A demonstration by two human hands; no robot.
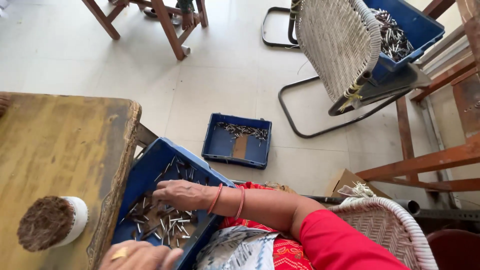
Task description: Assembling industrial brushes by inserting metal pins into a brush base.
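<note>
**Two hands at a blue tray of small metal pins**

Closest in, the left hand [140, 256] sits at the bottom edge, partly cut off, a gold ring showing, fingers curled at the near rim of the blue tray [150, 170]; whether it pinches anything I can't tell. The right hand [182, 194] reaches across into the tray, palm down, fingers bunched over the loose metal pins [165, 220] — fingertips are hidden, so any hold is unclear. Red bangles [227, 199] ring that wrist, a red sleeve [345, 245] behind it.

The tray rests tilted on the lap, against the worn wooden table [55, 150]. On the table lies a white-wrapped bundle with a dark bristly end [50, 222].

Further out on the tiled floor, a second blue tray [220, 145] holds a thin row of pins. Beyond, a woven chair [337, 45] carries a third blue crate [415, 25], its contents partly screened by the chair back. Wooden legs [167, 27] at the top are cropped.
</note>
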